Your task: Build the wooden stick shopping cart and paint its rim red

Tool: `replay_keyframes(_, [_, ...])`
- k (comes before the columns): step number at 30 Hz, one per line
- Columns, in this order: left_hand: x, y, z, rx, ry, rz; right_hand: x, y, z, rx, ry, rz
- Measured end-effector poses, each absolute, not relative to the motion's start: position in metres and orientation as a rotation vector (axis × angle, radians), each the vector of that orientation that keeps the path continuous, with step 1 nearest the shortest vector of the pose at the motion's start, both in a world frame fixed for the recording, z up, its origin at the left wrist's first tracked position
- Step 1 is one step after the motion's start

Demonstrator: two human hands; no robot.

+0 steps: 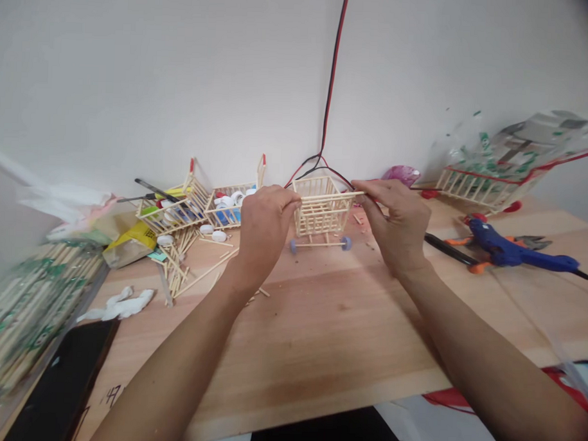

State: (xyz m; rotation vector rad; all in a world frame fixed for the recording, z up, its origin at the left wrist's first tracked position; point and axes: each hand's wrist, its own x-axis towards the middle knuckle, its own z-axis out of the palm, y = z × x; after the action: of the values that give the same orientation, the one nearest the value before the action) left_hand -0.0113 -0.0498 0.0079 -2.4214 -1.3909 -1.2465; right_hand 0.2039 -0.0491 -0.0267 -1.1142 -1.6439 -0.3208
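A small cart built of wooden sticks (320, 212), with blue wheels, stands on the wooden table (328, 337) near the wall. My left hand (265, 229) is closed at the cart's left top edge, fingers pinched on it. My right hand (395, 221) pinches a thin wooden stick (345, 195) that lies across the cart's upper right rim.
Two more stick carts (198, 207) with bottle caps and loose sticks lie at the left. A blue glue gun (509, 250) and a black pen (447, 249) lie at the right. Another stick cart under a plastic bag (488, 182) sits far right. Red-black wires (331, 87) run down the wall.
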Motion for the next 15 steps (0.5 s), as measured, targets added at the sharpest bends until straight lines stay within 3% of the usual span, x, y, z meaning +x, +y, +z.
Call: replay_keyframes(15, [-0.011,-0.0502,0.0081,-2.429,-1.396,-1.268,0.2036,-0.0498,-0.0262,-1.137,-1.643,-0.316])
